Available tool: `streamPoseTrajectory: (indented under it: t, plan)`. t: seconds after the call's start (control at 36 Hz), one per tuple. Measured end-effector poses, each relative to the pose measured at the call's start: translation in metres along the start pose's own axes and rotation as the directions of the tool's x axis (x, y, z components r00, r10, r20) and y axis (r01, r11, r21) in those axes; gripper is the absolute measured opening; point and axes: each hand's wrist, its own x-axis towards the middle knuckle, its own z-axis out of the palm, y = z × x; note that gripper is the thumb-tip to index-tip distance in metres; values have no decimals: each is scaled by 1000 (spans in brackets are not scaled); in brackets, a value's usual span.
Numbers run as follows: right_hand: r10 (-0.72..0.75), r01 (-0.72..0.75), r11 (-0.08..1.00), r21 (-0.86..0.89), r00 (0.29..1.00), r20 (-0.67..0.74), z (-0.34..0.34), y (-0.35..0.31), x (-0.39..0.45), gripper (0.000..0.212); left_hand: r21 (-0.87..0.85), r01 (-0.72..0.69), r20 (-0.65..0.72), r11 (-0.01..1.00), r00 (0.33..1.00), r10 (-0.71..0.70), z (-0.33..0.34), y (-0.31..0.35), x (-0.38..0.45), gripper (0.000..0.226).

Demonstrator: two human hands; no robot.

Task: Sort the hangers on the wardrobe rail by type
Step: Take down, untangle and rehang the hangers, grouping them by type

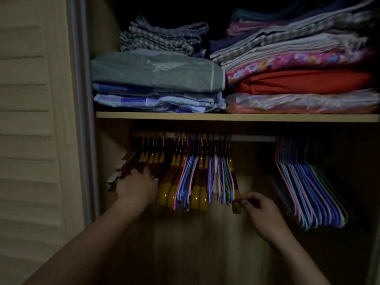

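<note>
Thin coloured wire hangers point(312, 186) hang grouped at the metal rail's point(253, 138) right end. Leftward, brown wooden hangers point(164, 177) and wire ones remain mixed. The left hand point(136, 187) presses open against wooden ones; the right hand point(260, 209) pinches a wooden hanger's tip point(236, 204).

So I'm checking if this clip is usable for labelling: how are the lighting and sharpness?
Head view: very dim overall, the wardrobe's upper back and right interior nearly black; folded linens smeared at the right edge; small glints on the amber hanger ends; shelf edge bows slightly, wide-angle; the left hand and right hand are soft but readable.

Left hand point(136, 189) outstretched, fingers spread; right hand point(259, 210) fingers pinched.
</note>
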Motion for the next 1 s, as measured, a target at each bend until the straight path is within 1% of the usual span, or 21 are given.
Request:
streamPoseTrajectory:
  t: [0.06, 0.08, 0.14, 0.19, 0.22, 0.25, 0.31, 0.36, 0.42, 0.47, 0.5, 0.61, 0.67, 0.72, 0.78, 0.83, 0.86, 0.92, 0.97, 1.0]
  plan:
    - [49, -49, 999, 10, 999, -8, -4, 6, 5, 16, 37, -81, -134, 996, 987, 85, -11, 6, -7, 48]
    - [72, -71, 997, 12, 997, -29, -5, 10, 8, 15, 7, -148, -233, 989, 961, 146, -19, 10, -10, 44]
    - [102, -101, 995, 18, 992, -73, -3, 16, 18, 13, -63, -305, -428, 950, 869, 250, -36, 19, -14, 44]
    - [168, -165, 985, 41, 982, -85, -1, 17, 27, 13, -74, -419, -557, 905, 770, 311, -55, 32, -11, 58]
    - [203, -198, 978, 66, 977, -71, 4, 17, 32, 15, -65, -447, -595, 892, 736, 324, -64, 35, -8, 67]
    - [238, -232, 968, 92, 970, -55, 6, 17, 37, 19, -59, -464, -617, 884, 713, 333, -73, 42, -2, 75]
    - [302, -298, 941, 162, 953, -1, 13, 15, 46, 25, -22, -468, -613, 883, 704, 358, -88, 50, 12, 86]
    - [355, -360, 895, 262, 932, 70, 20, 11, 52, 26, 13, -461, -557, 887, 734, 390, -95, 59, 29, 92]
    - [391, -404, 861, 308, 914, 106, 26, 8, 56, 24, 23, -451, -488, 892, 774, 404, -94, 65, 45, 98]
    - [401, -411, 859, 307, 911, 96, 33, 10, 59, 22, 31, -433, -469, 901, 790, 395, -88, 67, 53, 101]
    - [402, -408, 858, 312, 912, 85, 36, 12, 61, 21, 39, -424, -480, 905, 786, 389, -84, 68, 55, 101]
    - [428, -428, 828, 363, 900, 84, 43, 17, 65, 17, 62, -403, -548, 913, 751, 368, -75, 70, 55, 98]
    - [424, -410, 835, 368, 905, 47, 42, 16, 64, 17, 44, -410, -573, 911, 736, 360, -74, 70, 55, 96]
    - [391, -358, 879, 314, 919, -49, 39, 14, 61, 19, 25, -436, -596, 899, 716, 364, -73, 69, 55, 94]
    - [321, -282, 937, 206, 928, -189, 32, 9, 56, 25, 21, -454, -606, 890, 703, 373, -71, 66, 56, 94]
    - [187, -168, 982, 87, 932, -310, 26, 5, 49, 41, 21, -467, -603, 884, 699, 383, -69, 64, 56, 95]
    - [108, -108, 994, 20, 935, -337, 21, 3, 44, 48, 20, -469, -602, 883, 699, 385, -69, 64, 55, 96]
    - [-71, 2, 982, -191, 933, -352, 16, -4, 44, 54, 16, -468, -602, 883, 701, 383, -68, 64, 57, 97]
    - [-243, 76, 908, -412, 897, -369, 10, -14, 47, 44, 15, -466, -599, 884, 704, 381, -68, 65, 58, 97]
    - [-310, 95, 871, -482, 867, -390, 7, -19, 50, 38, 15, -467, -599, 884, 704, 382, -67, 65, 58, 98]
